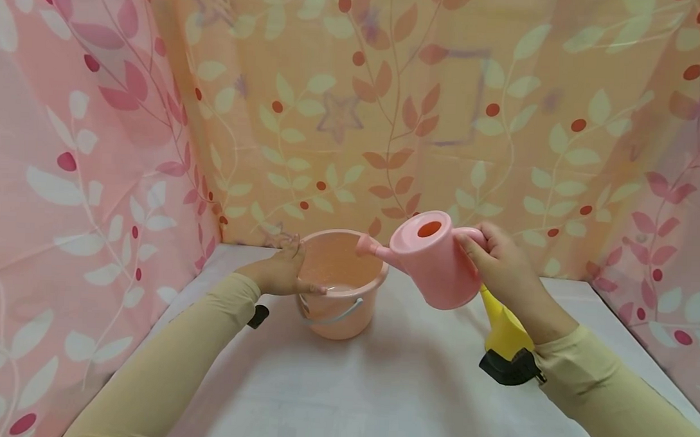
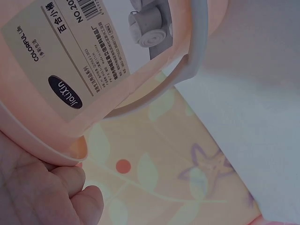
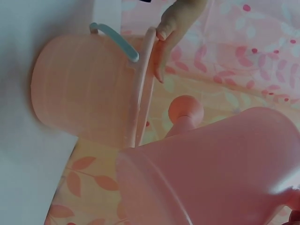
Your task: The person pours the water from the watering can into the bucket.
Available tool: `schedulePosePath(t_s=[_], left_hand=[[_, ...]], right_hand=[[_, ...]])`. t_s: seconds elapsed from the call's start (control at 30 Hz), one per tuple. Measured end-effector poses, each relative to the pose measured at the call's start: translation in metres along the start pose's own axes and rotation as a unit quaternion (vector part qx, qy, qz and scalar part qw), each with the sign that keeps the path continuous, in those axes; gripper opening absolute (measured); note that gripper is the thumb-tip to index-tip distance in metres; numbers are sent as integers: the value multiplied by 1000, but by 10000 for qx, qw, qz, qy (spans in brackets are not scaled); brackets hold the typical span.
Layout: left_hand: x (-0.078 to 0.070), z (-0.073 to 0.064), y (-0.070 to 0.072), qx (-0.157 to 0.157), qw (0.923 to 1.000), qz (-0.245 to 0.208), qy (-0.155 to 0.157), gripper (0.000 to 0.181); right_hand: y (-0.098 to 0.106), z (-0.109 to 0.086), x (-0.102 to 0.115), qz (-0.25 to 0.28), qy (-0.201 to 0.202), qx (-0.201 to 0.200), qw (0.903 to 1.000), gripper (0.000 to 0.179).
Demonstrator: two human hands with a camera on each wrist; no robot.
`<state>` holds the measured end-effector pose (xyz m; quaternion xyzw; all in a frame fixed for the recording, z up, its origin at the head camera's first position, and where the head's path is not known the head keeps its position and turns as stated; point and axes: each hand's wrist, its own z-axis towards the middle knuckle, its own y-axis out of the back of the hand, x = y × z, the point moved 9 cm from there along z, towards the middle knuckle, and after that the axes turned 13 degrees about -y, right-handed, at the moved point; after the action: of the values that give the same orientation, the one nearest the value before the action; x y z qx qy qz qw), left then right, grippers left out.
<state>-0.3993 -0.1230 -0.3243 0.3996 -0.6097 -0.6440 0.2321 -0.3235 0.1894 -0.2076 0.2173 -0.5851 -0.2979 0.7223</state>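
My right hand [image 1: 499,256] grips the handle of a pink watering can [image 1: 441,273], held up off the table to the right of a peach plastic bucket [image 1: 341,318]. The can tips slightly toward the bucket, and its round rose [image 3: 186,110] hangs over the bucket's right rim. Through the hole in the can's top an orange inside shows. On the bucket's left rim rests my left hand [image 1: 279,271], thumb stretched along the front edge and fingers spread toward the back. A pale sheen shows low inside the upright bucket. Its grey handle [image 2: 154,96] hangs down beside the printed label [image 2: 70,61].
A yellow plastic thing with a narrow neck [image 1: 505,330] stands on the right, partly hidden behind my right wrist. White cloth covers the table [image 1: 344,398]. Leaf-patterned curtains [image 1: 306,146] close in the back and both sides.
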Motion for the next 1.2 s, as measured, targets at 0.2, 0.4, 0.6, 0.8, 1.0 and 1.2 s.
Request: schedulePosePath(t_s=[0.2, 0.4, 0.6, 0.8, 1.0, 1.2], left_hand=[[0, -1, -1, 11, 10000, -78, 9, 128], [-1, -2, -2, 2, 9997, -220, 85, 129], [-1, -2, -1, -8, 9997, -213, 91, 128], [-2, -2, -1, 3, 9999, -110, 34, 127], [-4, -3, -1, -21, 9999, -156, 19, 127], [-4, -3, 0, -15, 9999, -154, 43, 128]], right_hand=[[-1, 1, 4, -24, -53, 39, 10000, 45], [-2, 2, 8, 21, 32, 119, 9999, 44], [-3, 4, 7, -19, 10, 144, 9999, 44], [-6, 3, 6, -82, -131, 180, 9997, 45], [-10, 3, 8, 33, -106, 353, 9993, 45], [-11, 4, 13, 39, 76, 359, 9993, 41]])
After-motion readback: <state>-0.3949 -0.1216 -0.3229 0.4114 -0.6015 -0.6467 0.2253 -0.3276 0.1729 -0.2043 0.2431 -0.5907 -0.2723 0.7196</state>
